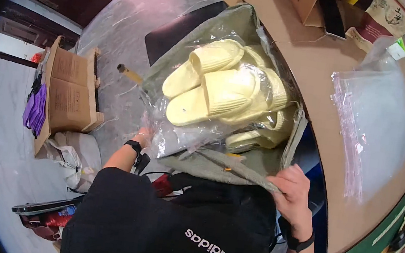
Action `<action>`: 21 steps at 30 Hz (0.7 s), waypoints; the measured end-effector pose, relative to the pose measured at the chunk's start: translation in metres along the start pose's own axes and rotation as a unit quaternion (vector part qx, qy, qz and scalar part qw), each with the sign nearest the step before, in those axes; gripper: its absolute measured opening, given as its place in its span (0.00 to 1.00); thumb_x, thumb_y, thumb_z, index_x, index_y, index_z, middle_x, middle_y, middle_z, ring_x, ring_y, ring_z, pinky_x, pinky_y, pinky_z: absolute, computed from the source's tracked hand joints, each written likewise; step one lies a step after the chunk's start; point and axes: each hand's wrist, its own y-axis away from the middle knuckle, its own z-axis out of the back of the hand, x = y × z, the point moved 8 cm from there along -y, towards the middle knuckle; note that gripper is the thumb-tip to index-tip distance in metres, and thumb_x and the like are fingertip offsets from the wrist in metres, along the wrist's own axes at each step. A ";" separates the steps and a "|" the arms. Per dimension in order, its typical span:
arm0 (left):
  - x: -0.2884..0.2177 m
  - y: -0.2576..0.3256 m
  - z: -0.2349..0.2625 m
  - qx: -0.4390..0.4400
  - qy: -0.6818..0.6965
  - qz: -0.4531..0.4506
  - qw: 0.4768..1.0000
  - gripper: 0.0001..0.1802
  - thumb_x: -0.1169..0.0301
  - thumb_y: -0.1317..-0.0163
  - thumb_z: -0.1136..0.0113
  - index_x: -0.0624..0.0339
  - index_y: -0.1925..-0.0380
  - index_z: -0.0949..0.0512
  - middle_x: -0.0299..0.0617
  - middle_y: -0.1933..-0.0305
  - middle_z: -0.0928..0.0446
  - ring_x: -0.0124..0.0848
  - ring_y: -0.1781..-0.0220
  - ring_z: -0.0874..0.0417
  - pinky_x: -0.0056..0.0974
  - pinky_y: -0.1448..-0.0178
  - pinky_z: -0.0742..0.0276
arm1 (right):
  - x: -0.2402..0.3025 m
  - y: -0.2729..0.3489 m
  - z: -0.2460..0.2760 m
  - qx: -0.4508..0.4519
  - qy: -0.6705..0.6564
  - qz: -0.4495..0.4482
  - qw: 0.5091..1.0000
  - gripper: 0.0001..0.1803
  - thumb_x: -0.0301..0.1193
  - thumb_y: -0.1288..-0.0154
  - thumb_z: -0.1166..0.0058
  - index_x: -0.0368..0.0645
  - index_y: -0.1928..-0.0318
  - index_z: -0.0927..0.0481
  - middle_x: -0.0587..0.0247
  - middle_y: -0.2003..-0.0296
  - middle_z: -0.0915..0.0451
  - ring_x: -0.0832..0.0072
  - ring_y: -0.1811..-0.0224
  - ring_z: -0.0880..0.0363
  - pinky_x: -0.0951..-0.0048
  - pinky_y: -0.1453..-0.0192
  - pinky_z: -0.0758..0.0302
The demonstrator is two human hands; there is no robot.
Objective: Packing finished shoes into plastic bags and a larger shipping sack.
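Note:
Pale yellow slippers [227, 96] in clear plastic [175, 138] lie heaped in the mouth of a large grey-green woven sack [222, 167] in front of me. My right hand [290, 189] is closed round the sack's near right rim, fingers wrapped over the folded edge. At the left of the heap, my left hand [145, 137] is beside the clear plastic wrapping. Its fingers are mostly hidden and blurred, so its grip does not show. Another yellow slipper [252, 140] sits lower, inside the sack near its right wall.
To the right runs a cardboard-covered table [318, 65] with a stack of clear zip bags [376, 129] and an open carton [301, 1]. At the left stand a cardboard box [72, 86] with purple items [35, 109] and a white bag [78, 156]. A yellowish tube [130, 74] projects beyond the sack.

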 end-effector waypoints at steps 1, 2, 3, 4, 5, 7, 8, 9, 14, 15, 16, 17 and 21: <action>-0.025 0.026 0.024 -0.017 -0.005 -0.088 0.996 0.20 0.64 0.40 0.49 0.63 0.50 0.29 0.46 0.51 0.25 0.36 0.52 0.25 0.41 0.51 0.30 | 0.000 0.005 0.002 -0.001 0.007 -0.006 1.000 0.12 0.22 0.65 0.42 0.40 0.72 0.20 0.63 0.80 0.29 0.65 0.76 0.31 0.68 0.71 0.38; -0.043 0.059 0.049 -0.032 -0.014 -0.180 0.983 0.17 0.65 0.39 0.51 0.62 0.53 0.27 0.44 0.54 0.23 0.35 0.55 0.24 0.41 0.53 0.29 | 0.000 0.009 0.011 -0.029 0.006 -0.018 0.999 0.12 0.22 0.65 0.42 0.40 0.72 0.20 0.63 0.80 0.29 0.65 0.77 0.32 0.68 0.72 0.38; -0.090 0.102 0.071 -0.057 -0.020 -0.260 0.964 0.16 0.65 0.37 0.53 0.62 0.55 0.25 0.42 0.57 0.22 0.34 0.57 0.22 0.41 0.54 0.28 | 0.001 0.012 0.021 -0.056 -0.005 -0.020 0.998 0.11 0.22 0.64 0.42 0.39 0.73 0.20 0.62 0.80 0.28 0.66 0.78 0.32 0.69 0.72 0.38; -0.042 0.094 0.091 -0.010 0.197 -0.184 0.963 0.15 0.65 0.37 0.53 0.61 0.56 0.25 0.42 0.59 0.22 0.33 0.60 0.22 0.41 0.56 0.27 | 0.007 0.014 0.027 -0.072 -0.024 -0.027 0.997 0.10 0.24 0.63 0.41 0.40 0.74 0.20 0.64 0.81 0.28 0.67 0.80 0.33 0.69 0.73 0.40; -0.001 0.084 0.102 0.041 0.405 -0.107 0.907 0.14 0.65 0.37 0.54 0.61 0.58 0.25 0.41 0.60 0.22 0.33 0.62 0.22 0.41 0.58 0.26 | 0.013 0.020 0.034 -0.071 -0.030 -0.017 0.997 0.10 0.24 0.63 0.41 0.40 0.74 0.20 0.64 0.81 0.28 0.67 0.80 0.33 0.69 0.73 0.40; -0.049 0.153 0.145 0.040 0.483 -0.074 0.871 0.12 0.65 0.38 0.53 0.60 0.61 0.25 0.41 0.64 0.23 0.32 0.66 0.22 0.38 0.64 0.27 | 0.006 0.037 0.045 -0.045 -0.011 -0.030 0.998 0.09 0.26 0.63 0.41 0.42 0.74 0.19 0.65 0.81 0.28 0.68 0.79 0.33 0.69 0.73 0.40; -0.053 0.164 0.155 0.031 0.486 -0.073 0.870 0.12 0.65 0.38 0.53 0.60 0.61 0.25 0.41 0.64 0.23 0.32 0.66 0.22 0.38 0.64 0.27 | 0.006 0.043 0.047 -0.020 0.026 -0.061 0.998 0.09 0.28 0.64 0.40 0.44 0.74 0.19 0.67 0.81 0.29 0.68 0.75 0.33 0.68 0.67 0.40; -0.055 0.169 0.164 0.004 0.340 -0.063 0.938 0.12 0.66 0.39 0.52 0.60 0.62 0.25 0.40 0.66 0.23 0.31 0.68 0.23 0.38 0.66 0.26 | 0.010 0.041 0.049 -0.021 0.022 -0.056 0.998 0.09 0.28 0.64 0.40 0.44 0.74 0.19 0.67 0.81 0.29 0.68 0.75 0.33 0.68 0.67 0.40; 0.001 0.095 0.126 -0.115 0.201 -0.038 0.972 0.14 0.63 0.44 0.43 0.62 0.64 0.26 0.44 0.70 0.25 0.36 0.68 0.24 0.40 0.64 0.28 | 0.011 0.026 0.011 0.114 0.149 -0.076 0.979 0.08 0.29 0.62 0.38 0.44 0.77 0.21 0.66 0.80 0.29 0.67 0.67 0.33 0.64 0.55 0.40; -0.014 0.093 0.121 -0.209 0.138 -0.054 0.967 0.15 0.64 0.45 0.42 0.63 0.62 0.27 0.46 0.71 0.27 0.40 0.67 0.24 0.43 0.64 0.28 | 0.007 0.029 -0.004 0.162 0.157 -0.072 0.972 0.07 0.29 0.62 0.38 0.43 0.78 0.22 0.65 0.79 0.29 0.66 0.66 0.32 0.63 0.55 0.39; -0.043 0.102 0.107 -0.208 0.138 -0.059 0.966 0.15 0.64 0.45 0.42 0.63 0.62 0.27 0.46 0.71 0.27 0.40 0.67 0.24 0.43 0.64 0.28 | 0.000 0.034 -0.015 0.204 0.191 -0.076 0.957 0.07 0.27 0.61 0.39 0.42 0.79 0.24 0.62 0.76 0.27 0.65 0.64 0.31 0.62 0.53 0.38; -0.093 0.145 0.123 -0.394 0.013 -0.172 0.903 0.17 0.65 0.46 0.43 0.65 0.60 0.29 0.50 0.68 0.27 0.44 0.64 0.24 0.45 0.61 0.28 | -0.002 0.036 -0.018 0.200 0.194 -0.078 0.957 0.07 0.27 0.61 0.39 0.42 0.79 0.24 0.62 0.76 0.27 0.65 0.64 0.31 0.62 0.53 0.38; -0.098 0.135 0.086 -0.355 -0.014 -0.244 0.902 0.23 0.66 0.46 0.47 0.70 0.54 0.33 0.60 0.55 0.28 0.54 0.55 0.26 0.49 0.51 0.29 | 0.015 0.024 -0.026 0.160 0.209 -0.013 0.965 0.06 0.24 0.59 0.44 0.40 0.77 0.25 0.59 0.74 0.26 0.66 0.62 0.30 0.62 0.47 0.38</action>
